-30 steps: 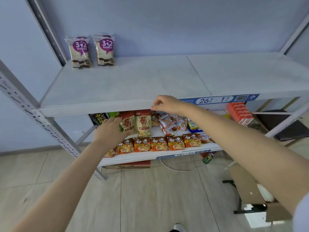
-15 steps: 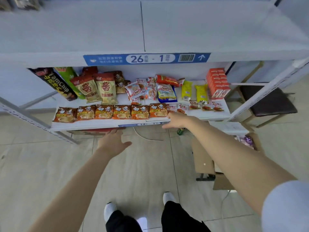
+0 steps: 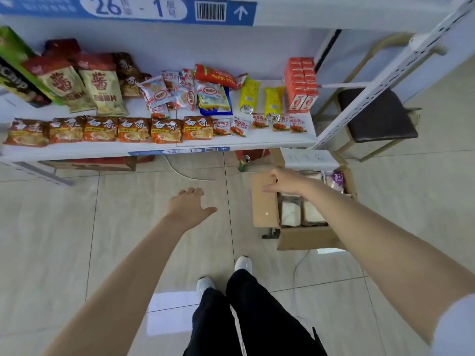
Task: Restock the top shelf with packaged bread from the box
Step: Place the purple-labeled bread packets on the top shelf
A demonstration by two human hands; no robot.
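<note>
both hands empty. right hand hovers over the far-left corner of the box, fingers loose, gripping nothing; my read is it's lined up to dip in for a pack. left hand is spread flat in the air above the floor tiles, probably for balance. the box sits open, low beside the rack post, flaps folded out so the packaged bread is reachable from above, packs on edge. top shelf shows only its front edge; contents not visible.
</note>
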